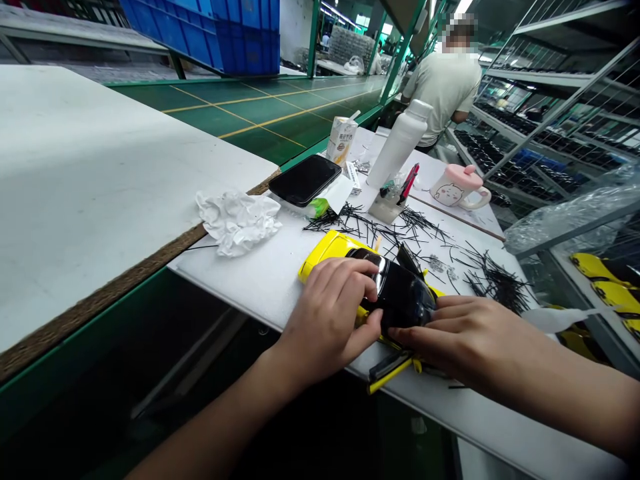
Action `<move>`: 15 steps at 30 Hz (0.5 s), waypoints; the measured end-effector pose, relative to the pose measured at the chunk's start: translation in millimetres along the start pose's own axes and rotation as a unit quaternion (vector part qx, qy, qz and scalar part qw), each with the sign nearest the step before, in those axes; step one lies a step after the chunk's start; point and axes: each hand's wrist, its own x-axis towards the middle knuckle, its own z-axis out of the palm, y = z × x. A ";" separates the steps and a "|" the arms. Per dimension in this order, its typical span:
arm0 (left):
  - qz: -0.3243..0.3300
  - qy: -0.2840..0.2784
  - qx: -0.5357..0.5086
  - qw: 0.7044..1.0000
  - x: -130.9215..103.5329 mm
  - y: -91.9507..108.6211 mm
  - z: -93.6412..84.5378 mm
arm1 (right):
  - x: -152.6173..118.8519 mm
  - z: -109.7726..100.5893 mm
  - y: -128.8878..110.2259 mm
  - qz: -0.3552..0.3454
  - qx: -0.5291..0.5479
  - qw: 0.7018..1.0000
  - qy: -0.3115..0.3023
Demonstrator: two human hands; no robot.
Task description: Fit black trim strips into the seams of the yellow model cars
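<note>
A yellow toy car (327, 252) with a glossy black cabin (404, 293) lies on the white worktable, its side doors swung out. One yellow-and-black door (390, 372) sticks out toward me over the table's near edge. My left hand (333, 307) grips the cabin from the left, fingers curled over its top and thumb at the near side. From the right, my right hand (465, 333) holds the cabin's other end, with thumb and fingers closed around it. My palms and fingers cover much of the car's near side and right end.
Thin black strips (495, 280) lie scattered behind the car. Around them are crumpled paper (240, 220), a phone (305, 180), a drink carton (341, 140), a white bottle (400, 143), a holder (387, 207) with a red cutter, and a mug (457, 187). A person (443, 87) stands farther back.
</note>
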 end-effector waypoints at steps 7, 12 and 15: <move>-0.002 0.024 -0.002 1.000 -1.2 1.9 0.1 | 10.7 -2.5 3.2 0.030 -0.021 0.995 -0.091; -0.014 0.026 -0.031 0.999 -0.4 2.0 -1.7 | 10.3 -2.2 4.7 0.051 -0.033 0.990 -0.128; -0.016 0.022 -0.038 0.999 -0.3 2.1 -2.2 | 8.7 -1.2 3.3 0.051 -0.047 0.989 -0.129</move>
